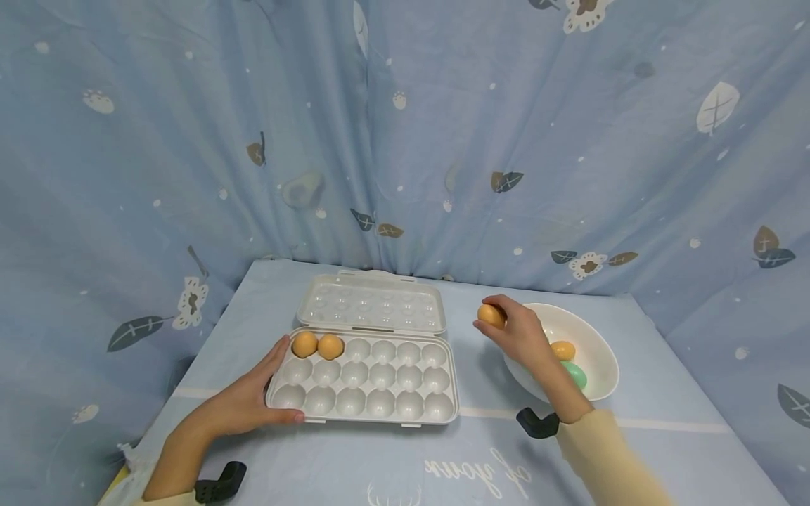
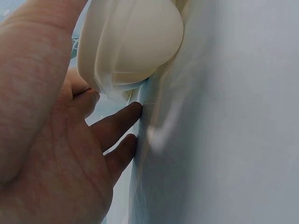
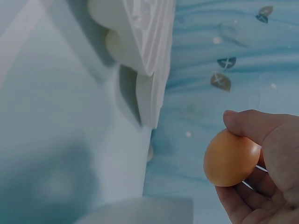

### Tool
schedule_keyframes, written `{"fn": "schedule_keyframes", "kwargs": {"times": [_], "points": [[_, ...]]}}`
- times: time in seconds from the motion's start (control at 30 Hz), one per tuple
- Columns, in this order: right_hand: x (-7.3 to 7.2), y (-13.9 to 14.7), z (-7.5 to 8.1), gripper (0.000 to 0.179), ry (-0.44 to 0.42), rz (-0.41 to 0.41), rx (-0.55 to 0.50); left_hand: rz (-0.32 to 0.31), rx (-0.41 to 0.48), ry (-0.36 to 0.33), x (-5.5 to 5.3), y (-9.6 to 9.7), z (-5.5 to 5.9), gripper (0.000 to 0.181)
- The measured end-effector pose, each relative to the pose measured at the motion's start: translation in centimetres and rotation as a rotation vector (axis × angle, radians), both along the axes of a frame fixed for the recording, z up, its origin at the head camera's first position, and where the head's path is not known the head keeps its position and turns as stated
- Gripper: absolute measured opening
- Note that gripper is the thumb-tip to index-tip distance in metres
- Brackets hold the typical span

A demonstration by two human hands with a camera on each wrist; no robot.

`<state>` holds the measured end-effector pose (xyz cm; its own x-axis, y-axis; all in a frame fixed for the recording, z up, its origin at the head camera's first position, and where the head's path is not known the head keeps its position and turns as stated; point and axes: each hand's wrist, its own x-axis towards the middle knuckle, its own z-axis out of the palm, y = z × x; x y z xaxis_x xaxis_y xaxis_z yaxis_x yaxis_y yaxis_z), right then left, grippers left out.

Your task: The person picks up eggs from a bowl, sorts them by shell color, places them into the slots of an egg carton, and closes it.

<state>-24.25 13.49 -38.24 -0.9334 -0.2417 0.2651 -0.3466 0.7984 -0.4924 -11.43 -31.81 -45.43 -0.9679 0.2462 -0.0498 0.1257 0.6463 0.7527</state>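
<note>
My right hand (image 1: pixel 520 336) pinches an orange-brown egg (image 3: pixel 231 158) between thumb and fingers, raised beside the left rim of a white bowl (image 1: pixel 604 351). In the bowl lie a yellow-orange egg (image 1: pixel 563 350) and a green egg (image 1: pixel 574 375); my right hand and forearm hide part of it. A white egg tray (image 1: pixel 367 383) lies with its lid open. Two orange eggs, a corner one (image 1: pixel 305 344) and its neighbour (image 1: pixel 330 346), fill the first back-row cups. My left hand (image 1: pixel 247 399) holds the tray's left end, thumb along the front edge and fingers at the back-left corner.
The tray's clear lid (image 1: pixel 372 303) lies flat behind it, toward the curtain (image 1: pixel 405 140). A light blue cloth (image 1: pixel 481 457) with white lettering covers the table. Black straps with camera mounts sit on both wrists, the right mount (image 1: pixel 538 424) near the bowl.
</note>
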Motion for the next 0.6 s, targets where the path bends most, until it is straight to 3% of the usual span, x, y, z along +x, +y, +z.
{"fn": "schedule_keyframes", "kwargs": {"times": [0.6], "points": [[-0.6, -5.1, 0.1, 0.043, 0.127, 0.172, -0.109, 0.002, -0.012, 0.007, 0.0, 0.0, -0.1, 0.14]]}}
